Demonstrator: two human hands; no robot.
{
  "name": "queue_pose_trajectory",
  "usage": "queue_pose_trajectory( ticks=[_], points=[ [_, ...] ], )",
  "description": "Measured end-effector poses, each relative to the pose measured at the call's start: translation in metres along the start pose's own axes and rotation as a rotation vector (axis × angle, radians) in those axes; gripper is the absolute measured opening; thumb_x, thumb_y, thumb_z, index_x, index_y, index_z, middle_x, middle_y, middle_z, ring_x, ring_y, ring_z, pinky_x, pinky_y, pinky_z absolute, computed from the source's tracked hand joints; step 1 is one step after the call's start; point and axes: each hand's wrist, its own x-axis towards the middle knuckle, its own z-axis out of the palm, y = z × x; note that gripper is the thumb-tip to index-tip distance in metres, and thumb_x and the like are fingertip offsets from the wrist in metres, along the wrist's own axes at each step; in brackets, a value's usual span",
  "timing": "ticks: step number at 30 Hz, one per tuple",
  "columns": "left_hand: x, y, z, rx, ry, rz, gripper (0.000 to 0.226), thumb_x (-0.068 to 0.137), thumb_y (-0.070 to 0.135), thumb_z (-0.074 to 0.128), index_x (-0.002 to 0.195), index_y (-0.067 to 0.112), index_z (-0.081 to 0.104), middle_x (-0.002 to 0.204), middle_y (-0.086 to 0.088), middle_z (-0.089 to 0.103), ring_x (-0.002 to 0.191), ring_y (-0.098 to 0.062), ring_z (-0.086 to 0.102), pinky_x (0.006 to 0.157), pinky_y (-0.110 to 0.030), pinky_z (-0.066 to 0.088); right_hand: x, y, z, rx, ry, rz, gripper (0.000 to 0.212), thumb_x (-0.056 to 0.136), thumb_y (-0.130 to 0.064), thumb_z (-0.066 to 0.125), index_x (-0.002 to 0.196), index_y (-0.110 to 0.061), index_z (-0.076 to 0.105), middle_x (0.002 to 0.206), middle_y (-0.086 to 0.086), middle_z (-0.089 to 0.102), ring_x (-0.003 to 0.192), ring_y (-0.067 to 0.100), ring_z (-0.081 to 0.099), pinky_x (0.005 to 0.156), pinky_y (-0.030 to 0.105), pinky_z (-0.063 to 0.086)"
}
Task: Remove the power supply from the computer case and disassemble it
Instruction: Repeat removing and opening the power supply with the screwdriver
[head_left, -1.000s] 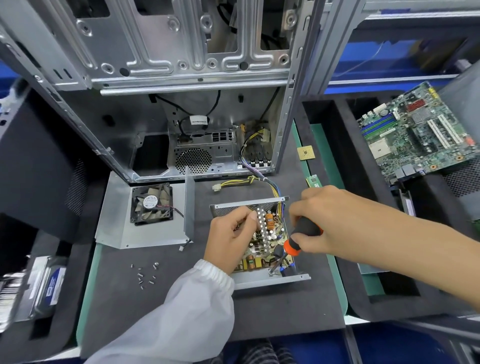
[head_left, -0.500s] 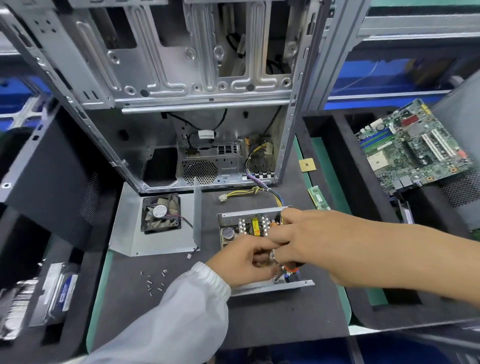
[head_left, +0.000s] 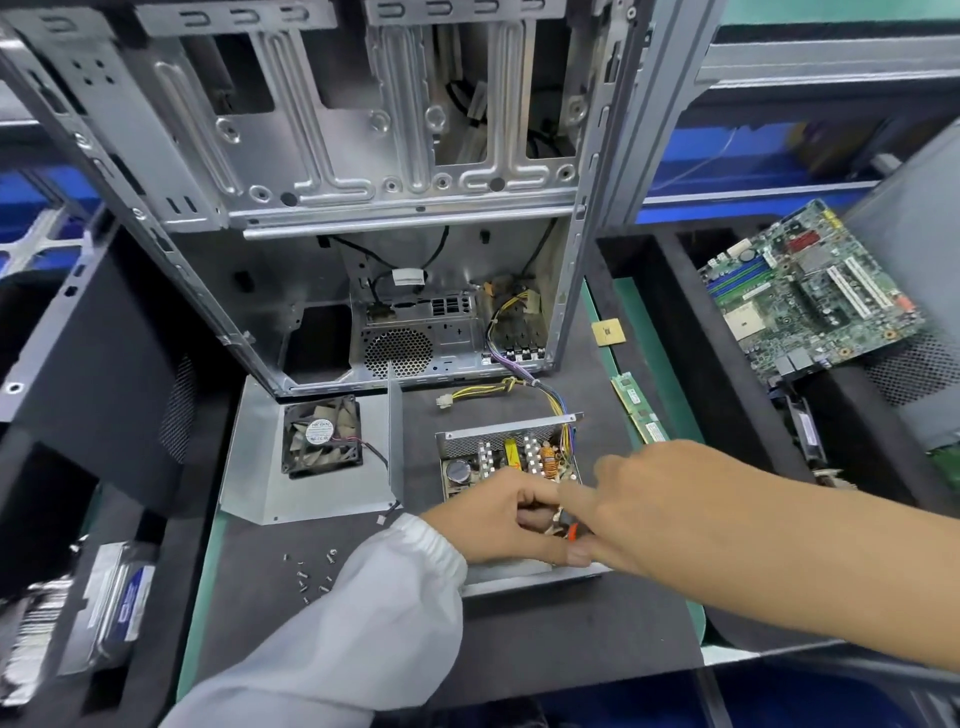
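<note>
The open power supply (head_left: 506, 441) lies on the black mat in front of the empty computer case (head_left: 405, 208), its circuit board exposed. A bundle of coloured wires (head_left: 524, 387) runs from it into the case. My left hand (head_left: 493, 519) lies over the board with fingers curled towards my right hand; what they pinch is hidden. My right hand (head_left: 665, 499) reaches in from the right and holds the screwdriver (head_left: 573, 531); only a bit of its orange handle shows between finger and thumb. The supply's removed cover (head_left: 311, 499) with its fan (head_left: 321, 435) lies to the left.
Several loose screws (head_left: 311, 571) lie on the mat near my left sleeve. A RAM stick (head_left: 639, 408) and a CPU (head_left: 609, 332) lie right of the supply. A motherboard (head_left: 810, 291) leans in the right foam bin. A hard drive (head_left: 119, 597) sits at the left.
My right hand lowered the screwdriver from over the board's right side to its near part, and my left hand slid down to meet it. The view also tilted up slightly.
</note>
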Motion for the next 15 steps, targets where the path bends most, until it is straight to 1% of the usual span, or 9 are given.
queue_pose_trajectory(
  ticks=[3,4,6,8,9,10,12,13,15],
  points=[
    [-0.003,0.007,-0.010,0.006,-0.072,-0.010,0.028,0.085,0.015,0.069,0.079,0.042,0.069,0.058,0.002,0.024,0.055,-0.004,0.022,0.052,-0.016,0.022,-0.008,0.003,0.004,0.080,-0.064,-0.089,0.040,0.091,-0.018,0.055,0.121,-0.033,0.033,0.105,0.004,0.041,0.085,0.022,0.041,0.057,0.032,0.033],
    [-0.003,0.009,-0.014,0.030,-0.079,-0.019,0.028,0.086,0.009,0.067,0.075,0.035,0.065,0.056,0.010,0.025,0.054,-0.002,0.022,0.053,-0.013,0.023,-0.008,0.005,0.005,0.058,-0.088,-0.124,0.047,0.089,-0.011,0.052,0.127,-0.033,0.034,0.114,0.004,0.039,0.086,0.022,0.033,0.062,0.034,0.034],
    [0.000,0.009,-0.018,0.075,-0.108,-0.029,0.028,0.087,-0.003,0.066,0.077,0.021,0.053,0.057,0.013,0.025,0.052,-0.001,0.024,0.054,-0.011,0.025,-0.004,0.010,-0.001,0.003,-0.076,-0.192,0.050,0.082,-0.010,0.058,0.126,-0.032,0.045,0.121,0.002,0.041,0.087,0.022,0.034,0.066,0.032,0.033],
    [0.004,0.010,-0.017,0.113,-0.115,-0.040,0.024,0.083,-0.004,0.071,0.070,0.012,0.060,0.058,0.003,0.037,0.058,-0.005,0.033,0.058,-0.016,0.033,0.000,0.011,-0.006,-0.044,-0.048,-0.222,0.055,0.071,-0.013,0.067,0.117,-0.035,0.049,0.114,-0.001,0.043,0.085,0.020,0.041,0.062,0.028,0.035],
    [0.006,0.011,-0.015,0.123,-0.114,-0.051,0.012,0.082,-0.002,0.074,0.076,0.000,0.064,0.063,-0.006,0.047,0.065,-0.010,0.041,0.061,-0.023,0.040,0.002,0.011,-0.007,-0.016,-0.102,-0.208,0.059,0.070,-0.012,0.067,0.119,-0.036,0.043,0.111,-0.003,0.036,0.085,0.019,0.036,0.060,0.026,0.033],
    [0.008,0.012,-0.012,0.114,-0.106,-0.075,0.014,0.081,0.000,0.076,0.084,-0.008,0.065,0.071,-0.013,0.055,0.071,-0.015,0.046,0.065,-0.032,0.044,0.002,0.012,-0.007,0.029,-0.147,-0.190,0.061,0.074,-0.012,0.065,0.121,-0.036,0.035,0.105,-0.005,0.026,0.085,0.018,0.030,0.058,0.025,0.030],
    [0.011,0.012,-0.009,0.102,-0.098,-0.089,0.017,0.081,0.004,0.077,0.086,-0.006,0.065,0.068,-0.014,0.050,0.067,-0.017,0.043,0.062,-0.035,0.038,-0.002,0.012,-0.012,0.179,-0.235,-0.029,0.047,0.084,-0.033,0.065,0.116,-0.033,0.031,0.093,-0.007,0.018,0.083,0.018,0.033,0.058,0.027,0.030],
    [0.012,0.013,-0.008,0.117,-0.109,-0.067,0.013,0.082,0.006,0.077,0.083,0.000,0.066,0.062,-0.010,0.039,0.061,-0.015,0.034,0.058,-0.032,0.029,-0.001,0.012,-0.017,0.210,-0.266,0.054,0.035,0.087,-0.048,0.060,0.104,-0.030,0.036,0.087,-0.007,0.023,0.079,0.020,0.041,0.058,0.029,0.031],
    [0.015,0.015,-0.008,0.149,-0.146,-0.012,0.013,0.082,0.008,0.077,0.076,0.009,0.066,0.058,-0.002,0.023,0.058,-0.013,0.021,0.056,-0.029,0.018,0.002,0.013,-0.020,0.236,-0.346,0.174,0.039,0.093,-0.056,0.046,0.075,-0.023,0.034,0.075,-0.005,0.033,0.066,0.021,0.048,0.050,0.028,0.032]
  ],
)
